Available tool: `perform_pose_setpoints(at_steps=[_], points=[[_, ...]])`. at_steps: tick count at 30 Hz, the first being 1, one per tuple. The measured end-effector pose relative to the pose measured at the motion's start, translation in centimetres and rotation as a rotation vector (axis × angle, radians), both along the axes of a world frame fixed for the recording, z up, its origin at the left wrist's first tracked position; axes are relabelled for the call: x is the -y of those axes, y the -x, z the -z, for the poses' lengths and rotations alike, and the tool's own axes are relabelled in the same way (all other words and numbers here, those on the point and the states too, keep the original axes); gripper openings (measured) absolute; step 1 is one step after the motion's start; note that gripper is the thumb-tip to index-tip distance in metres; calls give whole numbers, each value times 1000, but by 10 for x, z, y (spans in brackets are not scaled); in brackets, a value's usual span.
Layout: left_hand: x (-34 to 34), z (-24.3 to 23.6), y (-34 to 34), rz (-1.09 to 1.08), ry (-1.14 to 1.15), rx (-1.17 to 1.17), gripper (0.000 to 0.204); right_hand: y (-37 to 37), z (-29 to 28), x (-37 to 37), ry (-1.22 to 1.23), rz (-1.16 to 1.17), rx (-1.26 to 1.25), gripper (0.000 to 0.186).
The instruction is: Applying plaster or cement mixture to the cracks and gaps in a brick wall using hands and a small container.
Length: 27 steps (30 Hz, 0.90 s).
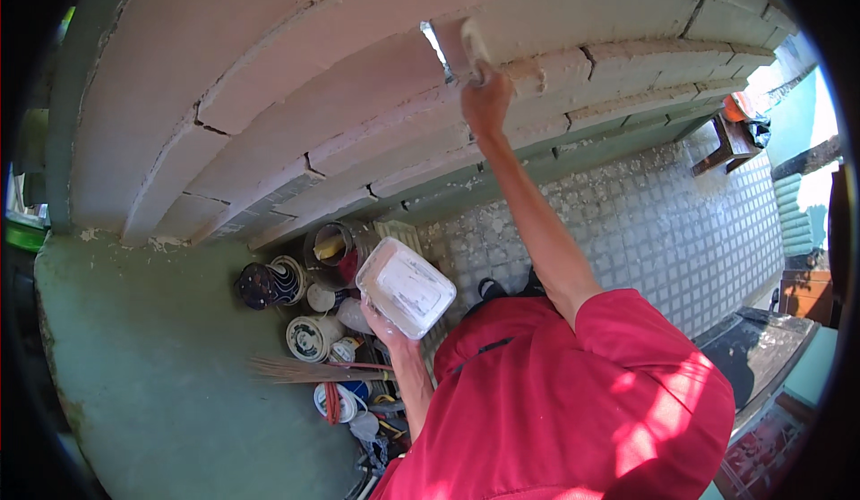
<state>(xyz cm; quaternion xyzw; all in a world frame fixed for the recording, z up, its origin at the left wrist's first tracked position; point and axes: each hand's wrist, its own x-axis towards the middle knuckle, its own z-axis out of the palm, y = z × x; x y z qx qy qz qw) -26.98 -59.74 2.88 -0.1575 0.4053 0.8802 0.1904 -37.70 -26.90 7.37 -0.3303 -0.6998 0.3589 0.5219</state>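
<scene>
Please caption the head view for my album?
Right hand holds a paintbrush at a ledged wall; left hand holds a paint-smeared white tray.

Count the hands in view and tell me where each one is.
2: the left hand holds the white tray; the right hand grips a brush up by the pale wall. No others show.

To your left, a broom (291, 370) lies between a white tub (309, 340) and a red coil (332, 403). Off to your right, you see a stool (736, 144) bearing an orange thing (735, 107) on the tiled floor (636, 218).
</scene>
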Motion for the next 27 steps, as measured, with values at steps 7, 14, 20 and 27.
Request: perform_pose_setpoints(at_steps=[7, 14, 20, 27], points=[[4, -1, 1, -13, 17, 3, 47, 0, 11, 23, -71, -107, -32, 42], [12, -1, -5, -54, 36, 0, 48, 1, -21, -17, 44, 156, -71, 34], [15, 7, 5, -17, -35, 13, 48, 15, -15, 32, -176, -99, -2, 41], [18, -1, 10, 7, -31, 29, 48, -15, -33, -27, 94, 133, -137, 43]])
